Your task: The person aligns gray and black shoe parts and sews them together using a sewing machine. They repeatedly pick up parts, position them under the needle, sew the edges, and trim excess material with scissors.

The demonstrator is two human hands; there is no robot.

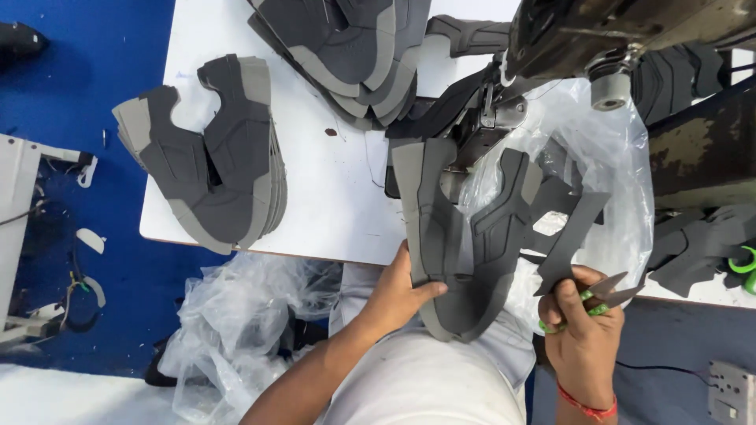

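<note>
Left hand [394, 295]: thumb is lying across the near edge of the grey shoe upper piece [465, 236], fingers curled under it, so the hand is pinching the piece closed at its near left side. Right hand [581, 323]: fingers are wrapped tight around green-handled thread snips [602, 297], blades pointing right; the same hand is also touching a dark strap-shaped cut piece [571, 236] that is rising from it toward the far side.

The upper piece is lying flat, spread open, hanging over the near edge of the white table [331, 189], its far end reaching under the sewing machine [598, 39]. It is partly resting on a clear plastic bag [622, 165] holding more dark cut pieces.

Outward: a stack of matching grey uppers [209, 161] is sitting on the left of the table, well apart from the hands. A second fanned stack [346, 47] is lying at the far edge. Crumpled clear plastic [236, 315] is lying below the table, near left, over the blue floor [79, 94].
</note>
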